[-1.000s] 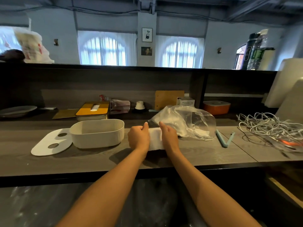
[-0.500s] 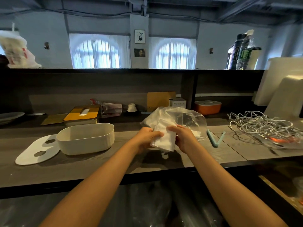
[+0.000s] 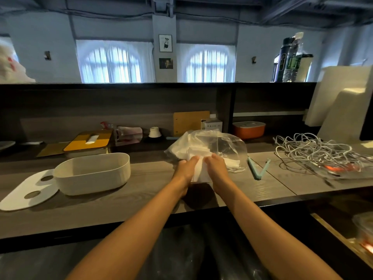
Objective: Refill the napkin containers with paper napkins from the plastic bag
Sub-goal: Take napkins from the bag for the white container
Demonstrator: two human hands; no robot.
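Note:
A stack of white paper napkins (image 3: 199,172) stands on the wooden counter between my two hands. My left hand (image 3: 186,168) grips its left side and my right hand (image 3: 217,167) grips its right side. Directly behind them lies the clear plastic bag (image 3: 218,146) with more napkins inside. An open white napkin container (image 3: 91,172) sits to the left with nothing visible inside. Its flat white lid (image 3: 26,191) with two holes lies beside it. An orange container with a white lid (image 3: 248,129) stands at the back.
A yellow-topped box (image 3: 88,142) sits behind the white container. A light-blue bag clip (image 3: 259,168) lies right of the bag. A tangle of white cables (image 3: 314,152) covers the counter's right end. White boards (image 3: 343,102) lean at the far right.
The napkin stack was lifted off the counter between both hands half a second ago and is now back down on it, close to the bag. The view has shifted slightly left.

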